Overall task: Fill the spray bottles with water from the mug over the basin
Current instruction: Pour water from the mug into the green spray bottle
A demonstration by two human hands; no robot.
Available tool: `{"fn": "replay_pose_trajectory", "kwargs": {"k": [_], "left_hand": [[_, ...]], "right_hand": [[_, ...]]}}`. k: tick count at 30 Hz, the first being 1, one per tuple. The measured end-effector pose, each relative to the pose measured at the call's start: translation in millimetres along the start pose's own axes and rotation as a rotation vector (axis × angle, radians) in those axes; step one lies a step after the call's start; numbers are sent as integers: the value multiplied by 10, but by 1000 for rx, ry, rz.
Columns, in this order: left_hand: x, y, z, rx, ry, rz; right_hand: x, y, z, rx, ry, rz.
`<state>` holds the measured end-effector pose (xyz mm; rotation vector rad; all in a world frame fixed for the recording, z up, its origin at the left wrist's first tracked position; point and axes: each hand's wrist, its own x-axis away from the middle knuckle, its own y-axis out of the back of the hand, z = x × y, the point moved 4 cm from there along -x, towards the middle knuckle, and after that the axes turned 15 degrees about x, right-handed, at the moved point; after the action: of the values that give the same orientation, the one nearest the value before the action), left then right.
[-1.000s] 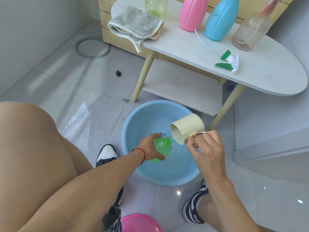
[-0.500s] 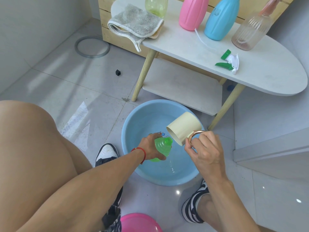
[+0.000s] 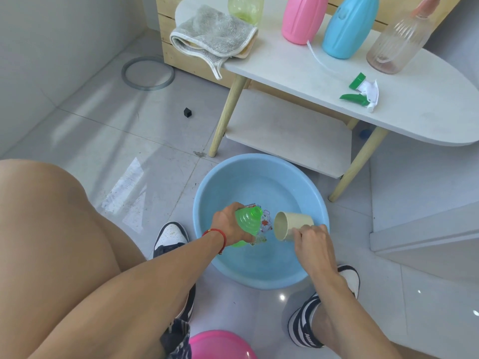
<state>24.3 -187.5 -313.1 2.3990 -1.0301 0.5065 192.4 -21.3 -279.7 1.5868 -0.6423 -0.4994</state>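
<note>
From my remote seat, the biggest thing I see is the white oval table with pale wooden legs (image 3: pixel 298 71), standing behind the round light-blue plastic basin (image 3: pixel 207 193) on the grey tiled floor. On the table stand a pink plastic bottle (image 3: pixel 300 19), a blue plastic bottle (image 3: pixel 347 29), a clear ribbed bottle (image 3: pixel 396 45) and a pale yellow-green bottle (image 3: pixel 245 7) at the far edge, beside a folded grey towel (image 3: pixel 212 35). A green-and-white spray trigger head (image 3: pixel 363 93) lies loose near the table's front.

Over the basin, my left hand (image 3: pixel 228 224) grasps a ribbed green translucent spray bottle (image 3: pixel 248 220), fingers wrapped round its body, the open neck tilted toward the mug. My right hand (image 3: pixel 311 242) grips a cream plastic mug (image 3: pixel 290 226) at its handle side; the mug lies tipped on its side, mouth facing the bottle, just beside it and low over the basin. I cannot tell whether water is running from it.

A pink rounded rim (image 3: pixel 220 343) shows at the bottom edge.
</note>
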Motion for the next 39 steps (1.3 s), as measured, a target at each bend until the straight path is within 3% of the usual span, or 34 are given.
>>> {"fn": "replay_pose_trajectory", "kwargs": {"k": [3,7,10,14,21,30,34,39], "left_hand": [[-5,43,40,12,-12,-10],[6,65,83,33,-26,-18],[2,72,88,30,-30,-15],[-2,50,90,40,-35,-3],[15,-3,45,23,-84,11],[-10,-48,-20,10,-131,33],[-16,-50,-23,15,-125,37],[-20,-66,-39,16,-124,50]], "right_hand": [[52,-241,139,153,94,125],[73,-530,130,21,-15,277],[117,-374,182,-130,-82,335],[49,-216,-37,-366,-296,163],[83,338,-196,-589,-357,58],[91,1106,109,-528,-83,-253],[97,1193,239,-353,55,-419],[115,1160,282,-259,121,-512]]}}
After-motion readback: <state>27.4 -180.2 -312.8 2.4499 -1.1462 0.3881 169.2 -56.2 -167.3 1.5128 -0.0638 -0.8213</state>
